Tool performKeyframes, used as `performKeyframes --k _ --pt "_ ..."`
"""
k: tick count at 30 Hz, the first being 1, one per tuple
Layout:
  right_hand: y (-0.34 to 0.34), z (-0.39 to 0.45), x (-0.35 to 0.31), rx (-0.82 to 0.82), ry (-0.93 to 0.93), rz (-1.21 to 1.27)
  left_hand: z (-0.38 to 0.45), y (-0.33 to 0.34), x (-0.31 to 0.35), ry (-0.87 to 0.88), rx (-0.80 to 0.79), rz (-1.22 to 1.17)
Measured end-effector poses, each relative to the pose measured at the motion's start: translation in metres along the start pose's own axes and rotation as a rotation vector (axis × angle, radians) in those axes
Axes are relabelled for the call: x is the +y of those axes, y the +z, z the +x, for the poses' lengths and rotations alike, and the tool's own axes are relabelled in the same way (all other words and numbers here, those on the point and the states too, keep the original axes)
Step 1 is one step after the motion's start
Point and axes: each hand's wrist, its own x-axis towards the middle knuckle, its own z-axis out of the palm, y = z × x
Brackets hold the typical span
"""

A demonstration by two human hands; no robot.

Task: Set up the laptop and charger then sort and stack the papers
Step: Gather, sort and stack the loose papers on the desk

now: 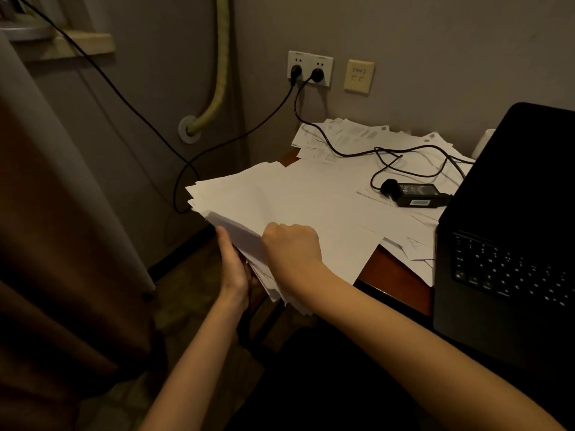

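Off the table's (395,275) left edge, both hands — left (231,264), right (292,247) — grip an overhanging paper stack (264,197).

Place: a dim room corner used as a home desk.
Evidence: a reddish-brown wooden table (395,275), a white double wall socket (310,67), a brown curtain (62,244), scattered white papers (342,135).

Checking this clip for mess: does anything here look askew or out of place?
Yes. The charger and its cable lie on top of loose papers fanned unevenly across the desk. The stack held by the left hand and right hand is ragged, its edges unaligned, overhanging the desk's edge.
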Motion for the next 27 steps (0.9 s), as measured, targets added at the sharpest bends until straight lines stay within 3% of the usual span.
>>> performKeyframes --k 3,7,12,15,20,27 --pt "-0.003 -0.014 0.003 -0.095 -0.002 -0.029 0.003 -0.009 -0.007 -0.078 0.011 -0.065" --pt "0.01 -0.028 0.024 0.06 -0.07 0.029 0.007 -0.015 -0.004 -0.171 0.042 -0.187" --pt "0.017 -0.036 0.069 0.076 -0.109 0.134 -0.003 -0.022 -0.007 -0.085 -0.04 -0.141" --pt "0.015 -0.043 0.091 0.084 -0.115 0.148 -0.002 -0.031 -0.009 -0.05 -0.008 -0.202" --pt "0.005 -0.041 0.098 -0.043 -0.049 -0.026 0.002 -0.026 -0.004 -0.097 -0.079 -0.203" --pt "-0.009 -0.025 0.059 -0.074 0.07 -0.211 -0.006 -0.022 0.001 -0.022 -0.203 -0.041"
